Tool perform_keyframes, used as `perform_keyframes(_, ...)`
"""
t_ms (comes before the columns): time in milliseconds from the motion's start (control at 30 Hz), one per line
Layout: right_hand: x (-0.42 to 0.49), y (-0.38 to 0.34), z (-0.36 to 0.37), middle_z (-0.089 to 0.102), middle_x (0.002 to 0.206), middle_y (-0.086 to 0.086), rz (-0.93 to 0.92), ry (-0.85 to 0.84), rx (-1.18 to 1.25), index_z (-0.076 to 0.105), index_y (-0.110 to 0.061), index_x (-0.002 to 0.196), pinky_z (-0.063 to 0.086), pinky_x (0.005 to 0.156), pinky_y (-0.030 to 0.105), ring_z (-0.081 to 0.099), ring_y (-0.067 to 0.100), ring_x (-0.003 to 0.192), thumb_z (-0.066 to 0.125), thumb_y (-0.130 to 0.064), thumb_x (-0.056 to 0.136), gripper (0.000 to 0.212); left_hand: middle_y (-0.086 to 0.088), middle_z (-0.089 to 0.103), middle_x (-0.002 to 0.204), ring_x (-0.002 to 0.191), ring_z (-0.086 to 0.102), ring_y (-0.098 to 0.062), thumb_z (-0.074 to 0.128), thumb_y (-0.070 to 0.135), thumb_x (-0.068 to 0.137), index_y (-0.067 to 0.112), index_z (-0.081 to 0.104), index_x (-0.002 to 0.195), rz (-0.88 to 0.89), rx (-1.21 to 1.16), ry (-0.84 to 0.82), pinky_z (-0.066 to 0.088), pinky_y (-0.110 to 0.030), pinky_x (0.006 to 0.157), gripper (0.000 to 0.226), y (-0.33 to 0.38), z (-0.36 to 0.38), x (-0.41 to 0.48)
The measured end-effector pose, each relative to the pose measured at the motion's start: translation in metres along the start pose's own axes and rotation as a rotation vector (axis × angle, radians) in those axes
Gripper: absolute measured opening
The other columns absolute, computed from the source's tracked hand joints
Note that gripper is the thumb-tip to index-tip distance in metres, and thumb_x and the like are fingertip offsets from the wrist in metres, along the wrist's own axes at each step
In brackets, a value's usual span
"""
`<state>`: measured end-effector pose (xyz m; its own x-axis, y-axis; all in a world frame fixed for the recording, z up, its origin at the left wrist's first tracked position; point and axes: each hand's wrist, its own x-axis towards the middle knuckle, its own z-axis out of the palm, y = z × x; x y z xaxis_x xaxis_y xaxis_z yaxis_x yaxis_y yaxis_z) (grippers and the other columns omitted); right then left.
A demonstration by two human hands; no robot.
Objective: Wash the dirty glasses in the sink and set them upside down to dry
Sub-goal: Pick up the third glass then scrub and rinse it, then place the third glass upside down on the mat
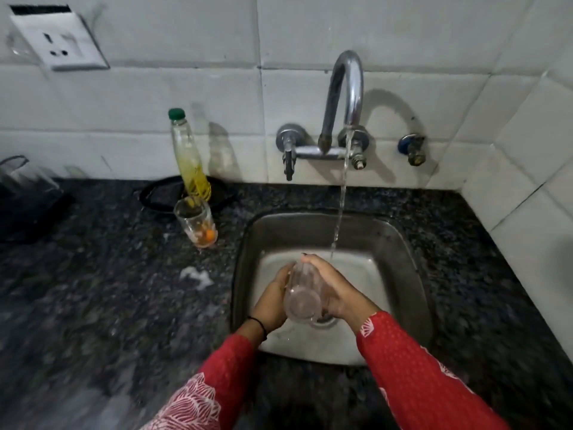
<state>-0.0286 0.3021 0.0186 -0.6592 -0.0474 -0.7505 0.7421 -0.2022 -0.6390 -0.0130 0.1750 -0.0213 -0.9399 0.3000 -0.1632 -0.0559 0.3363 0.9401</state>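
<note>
Holding one glass [302, 297] over the sink [403, 243], both hands on it: left hand [273, 301] cupped round its left side, right hand [335, 287] wrapped over the top and right side; both grasping it. Glass lies tilted, one round end toward the camera; can't tell whether that end is mouth or base; looks clear, no residue visible. Stream [339, 212] drops just past the right fingertips, not onto the glass; I'd call this mid-wash or rinse on the first one. No glass visibly upside down yet; left to do: finish the rinse, invert it on the counter [93, 290], repeat. Foam blob [197, 276] on the counter left of the sink; beyond it second glass [196, 220] upright, orange residue at the bottom, unwashed. Just behind: bottle [187, 159], green cap, yellow liquid; black round thing [164, 193] at its foot, too blurred to name. Dark item [24, 193] at far left edge, same. Tap [345, 97] on the wall, running; socket [68, 41] top left. Foam and second glass take the nearest counter; a drying spot has to go round them.
</note>
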Motion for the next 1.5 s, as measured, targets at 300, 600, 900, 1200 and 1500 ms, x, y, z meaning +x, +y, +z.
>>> perform_keyframes(300, 0.014, 0.045, 0.012, 0.059, 0.077, 0.014, 0.145, -0.032, 0.198, 0.060, -0.007, 0.088, 0.051, 0.053, 0.028, 0.061, 0.026, 0.071, 0.045, -0.030, 0.088, 0.027, 0.004, 0.038, 0.144, 0.126, 0.044, 0.008, 0.084, 0.011, 0.068, 0.019, 0.035, 0.142, 0.070, -0.097, -0.061, 0.038, -0.006, 0.094, 0.088, -0.006, -0.009, -0.053)
perform_keyframes(600, -0.007, 0.046, 0.015, 0.054, 0.064, 0.009, -0.199, 0.155, -0.292, 0.056, -0.009, 0.100, 0.036, 0.038, 0.019, 0.045, 0.014, 0.038, 0.032, -0.037, 0.101, 0.038, -0.011, 0.067, 0.116, 0.111, 0.063, -0.023, 0.078, 0.023, 0.066, 0.013, 0.057, 0.120, 0.027, -0.293, 0.115, 0.048, -0.041, 0.100, 0.059, -0.001, -0.027, -0.057)
perform_keyframes(900, -0.026, 0.019, 0.085, 0.062, 0.110, -0.002, -0.958, 0.302, -0.606, 0.060, -0.020, 0.107, 0.049, 0.090, 0.031, 0.058, 0.006, 0.104, 0.047, 0.000, 0.086, 0.032, -0.009, 0.061, 0.127, 0.119, 0.058, -0.020, 0.078, 0.015, 0.069, 0.018, 0.049, 0.130, 0.178, -0.294, 0.122, 0.045, -0.037, 0.105, 0.067, 0.027, -0.134, -0.061)
perform_keyframes(1200, 0.004, -0.024, 0.333, 0.047, 0.134, 0.004, -1.497, 0.003, -0.780, 0.043, -0.011, 0.136, 0.030, 0.110, 0.018, 0.042, 0.012, 0.126, 0.062, -0.041, 0.078, 0.068, -0.013, 0.061, 0.126, 0.117, 0.059, -0.025, 0.076, -0.001, 0.071, 0.005, 0.047, 0.132, 0.278, -0.210, 0.337, 0.047, -0.036, 0.102, 0.068, 0.011, -0.364, -0.075)
perform_keyframes(1500, 0.097, -0.060, 0.578, 0.065, 0.115, 0.003, -1.266, -0.302, -0.544, 0.053, -0.007, 0.124, 0.050, 0.093, 0.023, 0.064, 0.008, 0.104, 0.078, -0.009, 0.072, 0.057, 0.000, 0.064, 0.111, 0.096, 0.064, 0.004, 0.073, -0.002, 0.078, 0.009, 0.045, 0.127, 0.208, -0.176, 0.594, 0.049, -0.013, 0.083, 0.057, -0.048, -0.582, -0.050)
